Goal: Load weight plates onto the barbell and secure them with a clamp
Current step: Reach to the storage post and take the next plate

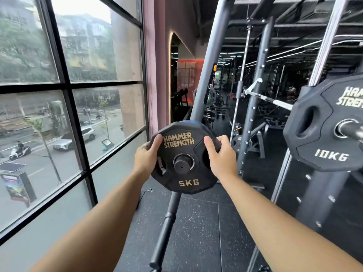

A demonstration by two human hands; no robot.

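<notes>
Both hands [146,158] [222,158] around the 5KG plate [184,190]

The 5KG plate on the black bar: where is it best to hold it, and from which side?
Probably by the rim at its two side openings, from the front. The 5KG plate faces you upright with the black bar through its centre; the left hand and right hand grip there.

Single head-worn wide-angle view, facing forward-down, close to plate [182,149].
</notes>
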